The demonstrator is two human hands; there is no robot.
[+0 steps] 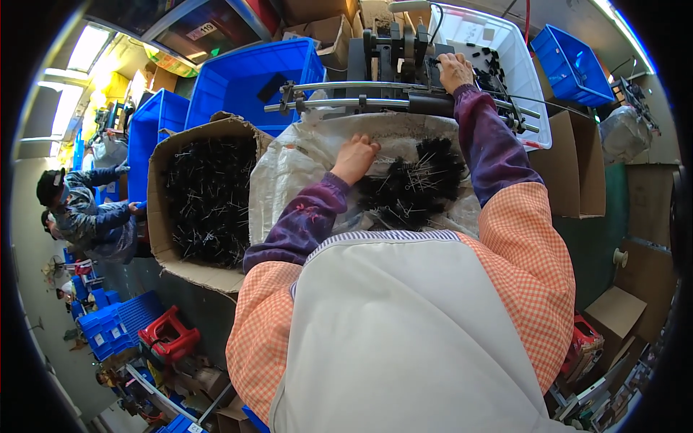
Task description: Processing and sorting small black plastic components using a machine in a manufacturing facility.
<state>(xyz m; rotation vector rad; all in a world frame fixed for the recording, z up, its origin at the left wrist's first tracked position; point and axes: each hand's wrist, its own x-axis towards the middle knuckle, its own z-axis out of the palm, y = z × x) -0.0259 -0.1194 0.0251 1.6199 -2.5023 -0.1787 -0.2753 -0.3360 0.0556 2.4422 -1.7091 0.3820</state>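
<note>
Black wire-stemmed pieces (413, 186) lie right of the curled left grip (356, 156); the right grip (455, 71) is at the machine (356, 63); either's hold I cannot tell; probably feeding, next needing a careful pinch.

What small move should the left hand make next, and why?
Probably move the left hand slightly right to take one wire-stemmed piece from the black pile. That pile lies close beside it on the pale sheet, while the right hand is up at the machine. Whether the left hand already holds a piece is unclear.
</note>
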